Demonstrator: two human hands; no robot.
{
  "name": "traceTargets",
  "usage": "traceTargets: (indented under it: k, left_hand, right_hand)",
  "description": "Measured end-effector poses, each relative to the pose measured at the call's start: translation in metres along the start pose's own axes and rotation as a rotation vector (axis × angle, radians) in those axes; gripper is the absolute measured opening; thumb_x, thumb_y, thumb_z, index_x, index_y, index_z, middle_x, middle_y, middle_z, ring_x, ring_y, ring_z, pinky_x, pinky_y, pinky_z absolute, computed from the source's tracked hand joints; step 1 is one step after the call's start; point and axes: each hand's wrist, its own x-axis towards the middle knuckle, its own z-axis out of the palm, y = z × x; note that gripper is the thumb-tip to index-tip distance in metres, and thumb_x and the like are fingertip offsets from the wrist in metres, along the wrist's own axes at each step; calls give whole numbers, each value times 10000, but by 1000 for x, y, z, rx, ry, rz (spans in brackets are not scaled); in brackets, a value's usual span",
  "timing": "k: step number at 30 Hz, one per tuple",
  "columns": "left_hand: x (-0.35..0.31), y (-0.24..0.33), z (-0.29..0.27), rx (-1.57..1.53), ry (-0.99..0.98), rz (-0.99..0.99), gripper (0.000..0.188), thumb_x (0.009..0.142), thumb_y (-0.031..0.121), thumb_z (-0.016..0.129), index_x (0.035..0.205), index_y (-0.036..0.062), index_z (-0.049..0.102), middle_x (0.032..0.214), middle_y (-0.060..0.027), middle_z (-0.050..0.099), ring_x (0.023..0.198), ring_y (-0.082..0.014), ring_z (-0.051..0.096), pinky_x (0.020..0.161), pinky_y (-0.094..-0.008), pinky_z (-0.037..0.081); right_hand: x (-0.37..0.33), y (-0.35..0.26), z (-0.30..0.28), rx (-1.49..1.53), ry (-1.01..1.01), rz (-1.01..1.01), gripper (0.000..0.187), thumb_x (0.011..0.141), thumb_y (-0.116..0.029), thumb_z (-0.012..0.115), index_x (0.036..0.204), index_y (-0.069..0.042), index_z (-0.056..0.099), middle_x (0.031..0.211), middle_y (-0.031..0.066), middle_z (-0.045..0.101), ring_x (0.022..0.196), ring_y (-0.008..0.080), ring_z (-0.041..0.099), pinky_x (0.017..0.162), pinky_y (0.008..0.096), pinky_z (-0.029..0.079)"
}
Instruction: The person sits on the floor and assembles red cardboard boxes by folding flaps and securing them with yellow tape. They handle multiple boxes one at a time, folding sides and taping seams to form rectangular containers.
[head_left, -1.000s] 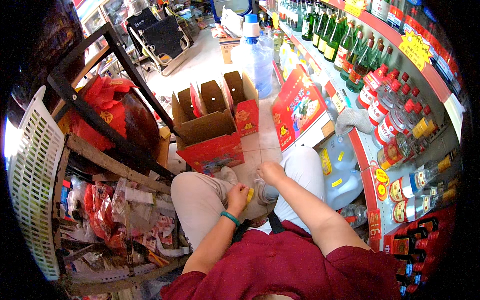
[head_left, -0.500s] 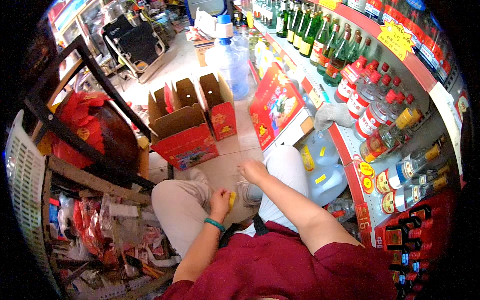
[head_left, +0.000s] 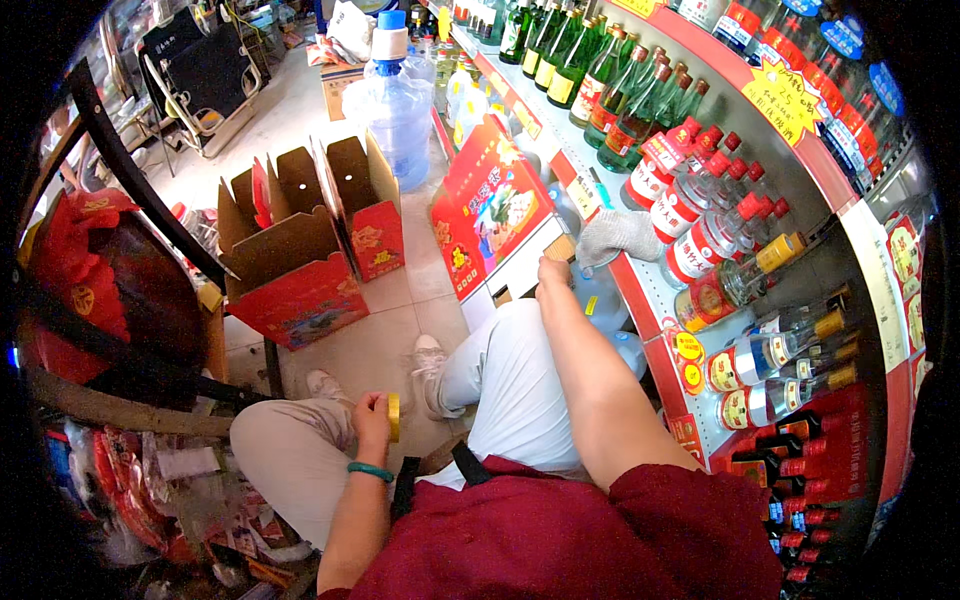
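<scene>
My left hand (head_left: 372, 424), with a green bangle at its wrist, is closed round a yellow roll of tape (head_left: 394, 418) beside my left knee. My right arm reaches forward past my right knee. Its hand (head_left: 553, 277) is closed at a small brown cardboard flap (head_left: 563, 248) on the edge of a box. That box leans against the shelf, with a red printed panel (head_left: 494, 205) and a white side (head_left: 531, 262). A grey work glove (head_left: 618, 236) lies on the shelf edge just right of my right hand.
Two open red cartons (head_left: 300, 305) stand on the tiles ahead to the left. Behind them is a large blue water bottle (head_left: 398, 140) with a pump. Glass bottles (head_left: 690, 240) line the shelf (head_left: 640, 330) on my right. A dark wooden chair (head_left: 150, 200) is at left.
My right hand has moved forward from between my knees to the leaning box's edge. The left hand still holds the tape roll. The whole view has shifted toward the right.
</scene>
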Motion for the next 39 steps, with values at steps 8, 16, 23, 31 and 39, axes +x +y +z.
traceTargets:
  k: [8, 16, 23, 31, 39]
  left_hand:
    - [1, -3, 7, -128, -49, 26, 129, 854, 139, 609, 863, 11, 600, 747, -26, 599, 672, -109, 527, 634, -269, 449]
    - [-4, 10, 1, -125, -50, 11, 105, 859, 123, 600, 863, 18, 606, 733, -18, 588, 664, -112, 524, 623, -268, 445]
    - [2, -1, 9, -144, -89, 35, 92, 861, 108, 586, 862, 18, 606, 740, -23, 591, 675, -114, 531, 638, -267, 447]
    - [-2, 9, 9, -138, -82, 20, 91, 865, 103, 571, 839, 20, 595, 735, -23, 587, 677, -113, 532, 646, -265, 444]
    - [-1, 6, 9, -119, -75, 17, 106, 873, 117, 573, 830, 21, 591, 729, -15, 581, 673, -105, 520, 637, -259, 436]
  right_hand:
    - [10, -1, 5, -41, 286, 88, 373, 672, -83, 685, 1003, 47, 572, 1016, 227, 631, 930, 376, 620, 811, 397, 491]
    - [-43, -39, -17, -100, 150, 40, 379, 697, -92, 671, 1017, 76, 557, 1050, 239, 607, 954, 343, 606, 814, 380, 474]
    - [-24, -22, -17, -26, 164, 1, 339, 712, -92, 644, 996, 73, 562, 994, 243, 627, 927, 365, 622, 820, 399, 482]
    - [-13, -11, -20, -71, 73, -65, 211, 707, -130, 617, 786, 65, 613, 813, 144, 653, 747, 246, 630, 664, 364, 470]
    - [-10, -1, -10, -51, 22, -273, 253, 758, -188, 660, 864, 41, 639, 846, 124, 656, 781, 220, 614, 720, 349, 462]
